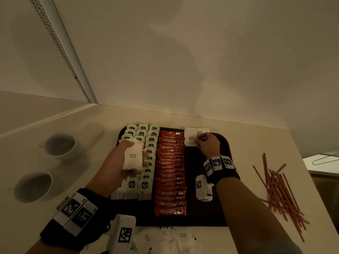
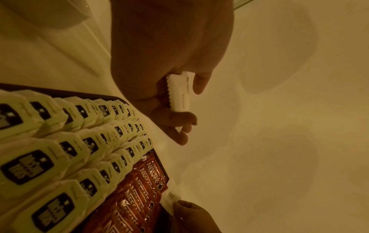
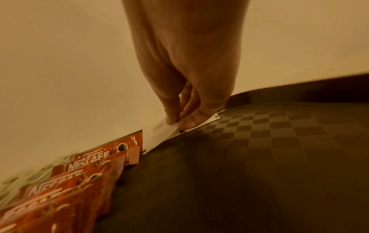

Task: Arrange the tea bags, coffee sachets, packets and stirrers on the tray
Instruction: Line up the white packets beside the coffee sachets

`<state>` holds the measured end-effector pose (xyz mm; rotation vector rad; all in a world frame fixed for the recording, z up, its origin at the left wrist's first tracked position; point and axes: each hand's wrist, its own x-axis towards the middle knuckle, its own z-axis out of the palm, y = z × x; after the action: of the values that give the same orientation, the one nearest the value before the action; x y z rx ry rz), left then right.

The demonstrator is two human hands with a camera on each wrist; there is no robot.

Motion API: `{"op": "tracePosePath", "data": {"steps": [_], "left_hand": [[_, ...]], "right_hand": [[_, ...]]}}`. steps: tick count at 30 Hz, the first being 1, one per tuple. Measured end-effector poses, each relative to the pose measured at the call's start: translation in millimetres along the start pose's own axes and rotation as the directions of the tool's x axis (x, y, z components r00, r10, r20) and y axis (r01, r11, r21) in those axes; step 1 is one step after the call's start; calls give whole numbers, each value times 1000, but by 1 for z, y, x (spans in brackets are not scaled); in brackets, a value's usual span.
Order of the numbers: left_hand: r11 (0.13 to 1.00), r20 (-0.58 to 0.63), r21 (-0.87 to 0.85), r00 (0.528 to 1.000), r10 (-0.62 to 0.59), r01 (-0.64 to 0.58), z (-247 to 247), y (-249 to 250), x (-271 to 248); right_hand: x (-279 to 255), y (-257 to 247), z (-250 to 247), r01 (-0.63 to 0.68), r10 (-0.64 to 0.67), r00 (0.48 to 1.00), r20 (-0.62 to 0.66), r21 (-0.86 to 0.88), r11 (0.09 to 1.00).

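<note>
Right hand [image 1: 208,143] is pinching a white sugar packet [image 1: 201,133] down at the tray's [image 1: 224,143] far edge, beside the Nescafe sachets [image 1: 169,173]. Left hand [image 1: 119,162] is gripping a spare stack of sugar packets [image 1: 132,157] above the tea bags [image 1: 145,186]. They're probably light, floppy paper, so edge pinches work best.

Loose sugar packets [image 1: 170,239] cut off at btm edge; tea bags [image 3: 24,178] blurred in rt wrist view.

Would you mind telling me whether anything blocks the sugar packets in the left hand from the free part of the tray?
Nothing visible does. The left hand holds white sugar packets above the tea bags; the bare tray right of the Nescafe sachets lies open.
</note>
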<state>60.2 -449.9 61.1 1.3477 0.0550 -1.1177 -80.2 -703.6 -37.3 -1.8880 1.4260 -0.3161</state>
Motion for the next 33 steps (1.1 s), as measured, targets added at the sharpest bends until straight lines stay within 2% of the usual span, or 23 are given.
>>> {"op": "tracePosePath", "data": {"steps": [6, 9, 12, 13, 15, 17, 18, 19, 21, 24, 26, 28, 33], "left_hand": [[990, 108, -140, 994, 2, 13, -3, 2, 2], [983, 103, -182, 995, 18, 1, -2, 3, 2], [988, 66, -152, 997, 34, -23, 3, 3, 2], [991, 58, -129, 997, 44, -36, 5, 2, 2], [995, 15, -71, 997, 72, -71, 8, 1, 3], [992, -21, 41, 993, 118, -117, 11, -2, 6], [985, -20, 98, 989, 147, -144, 12, -4, 7], [977, -15, 127, 985, 173, -170, 13, -5, 8], [973, -8, 122, 980, 200, -198, 13, -6, 10], [945, -16, 186, 961, 277, -269, 7, -7, 10], [935, -72, 174, 943, 326, -310, 4, -7, 10], [926, -84, 162, 930, 357, -341, 2, -5, 11], [901, -11, 274, 936, 352, -336, 5, -6, 14]], "right_hand": [[1, -1, 6, -8, 6, 999, -42, -31, 1000], [3, 1, 8, -19, 17, 998, -53, -48, 999], [-13, -20, 4, 118, -117, 992, -54, 18, 993], [-24, -33, 1, 182, -182, 983, -10, 73, 981], [-53, -63, -4, 242, -290, 938, 192, 238, 941], [-80, -86, -6, 205, -373, 840, 395, 405, 891], [-91, -93, -6, 210, -413, 797, 440, 439, 874], [-99, -98, -6, 236, -442, 777, 449, 444, 865], [-109, -103, -5, 269, -468, 780, 416, 452, 851], [-116, -101, -5, 200, -444, 788, 426, 505, 840], [-121, -96, -6, 104, -415, 737, 534, 517, 849], [-125, -91, -6, 81, -402, 698, 593, 492, 867], [-124, -82, -4, 213, -395, 773, 497, 384, 899]]}}
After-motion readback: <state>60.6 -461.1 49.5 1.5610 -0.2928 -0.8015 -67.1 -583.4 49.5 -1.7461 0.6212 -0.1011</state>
